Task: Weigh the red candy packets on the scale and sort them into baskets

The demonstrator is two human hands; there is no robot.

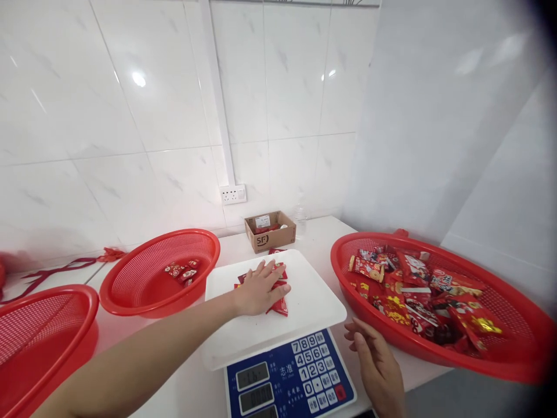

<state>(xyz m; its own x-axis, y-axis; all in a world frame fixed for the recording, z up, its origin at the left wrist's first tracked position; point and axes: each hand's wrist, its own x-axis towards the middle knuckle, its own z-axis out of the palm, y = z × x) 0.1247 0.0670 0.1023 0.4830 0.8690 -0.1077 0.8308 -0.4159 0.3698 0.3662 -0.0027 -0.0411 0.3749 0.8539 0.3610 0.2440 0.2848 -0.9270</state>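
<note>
My left hand [259,288] lies over several red snack packets [282,305] on the white tray [317,290] of a digital scale. Its fingers are spread and the palm hides part of the packets. Below the tray shows the blue keypad panel [285,371] of the scale, with lit-grey number displays. Just right of the scale, my right hand [375,366] is held with loosely curved fingers apart and nothing visible in them. It is close to the rim of a large red basket [522,354] filled with mixed, mostly red snack packets [413,290].
To the left stand a red basket [130,278] with a few packets and another red basket [43,342], partly in view. Behind the scale are a small cardboard box [278,237] and a clear bottle [300,217]. A tiled wall with a socket [234,194] closes the back.
</note>
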